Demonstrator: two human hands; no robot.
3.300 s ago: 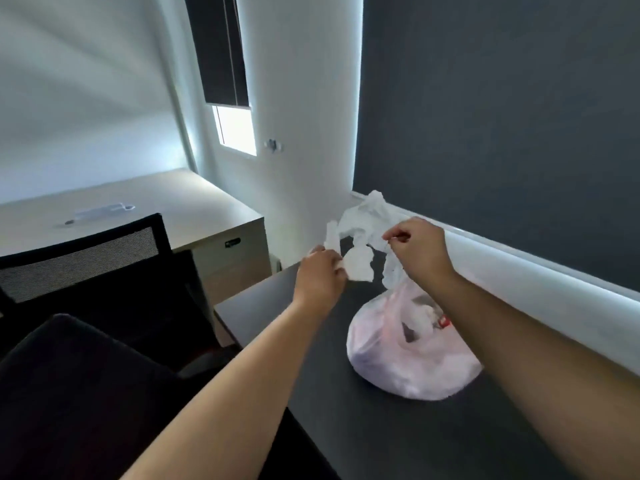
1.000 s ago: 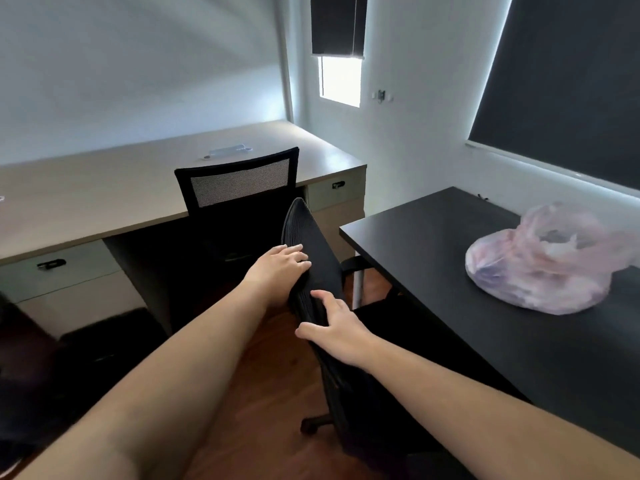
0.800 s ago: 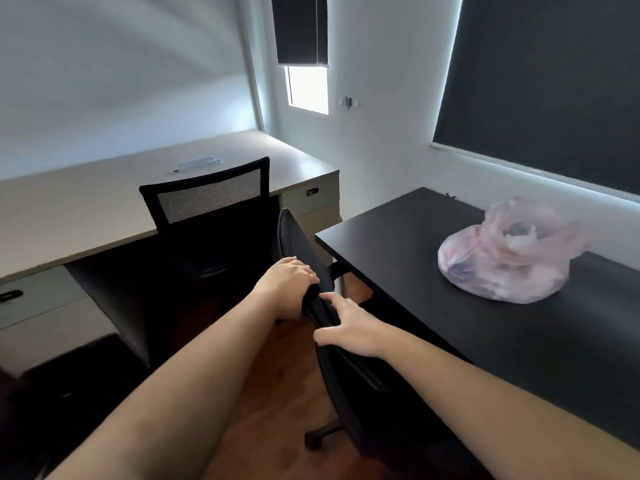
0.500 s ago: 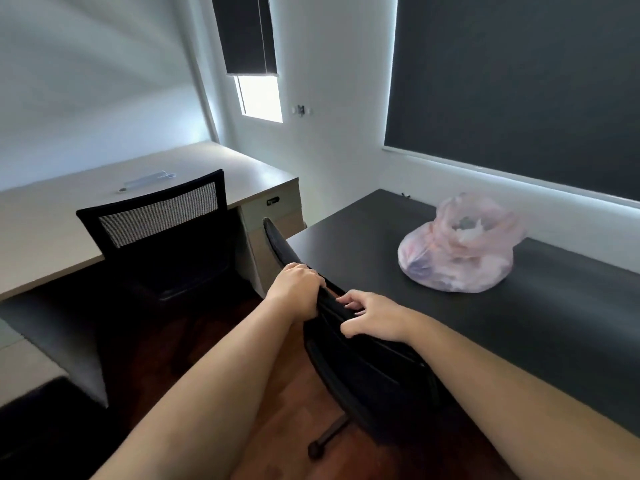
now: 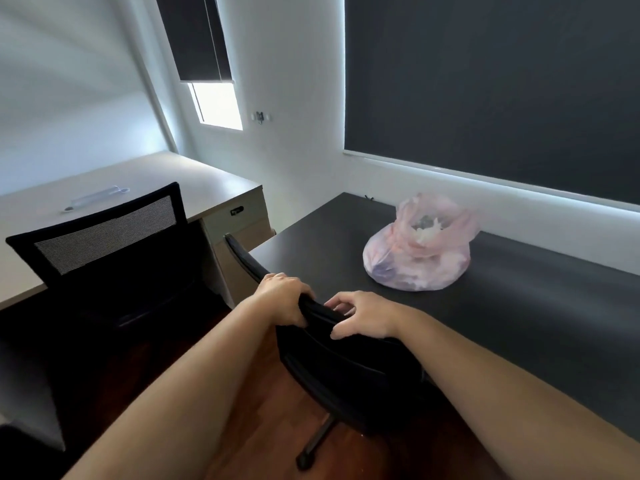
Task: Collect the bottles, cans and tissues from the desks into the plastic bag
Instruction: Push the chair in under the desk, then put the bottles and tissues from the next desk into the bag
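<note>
The pale pink plastic bag (image 5: 419,258) sits full on the black desk (image 5: 519,306), its mouth open with white tissue showing inside. Neither hand touches it. My left hand (image 5: 282,299) grips the top edge of a black office chair's backrest (image 5: 325,327), fingers curled over it. My right hand (image 5: 363,315) rests on the same edge just to the right, fingers bent over the top. The chair stands against the black desk's near side.
A second black mesh-back chair (image 5: 104,233) stands at the beige desk (image 5: 207,185) on the left, where a clear flat object (image 5: 97,198) lies. Beige drawers (image 5: 239,220) fill the corner. Wooden floor (image 5: 270,410) shows between the desks.
Earlier both hands held the bag's handles; since then they have taken the chair back. Over the last second the chair has swung in toward the black desk with both hands on it.
</note>
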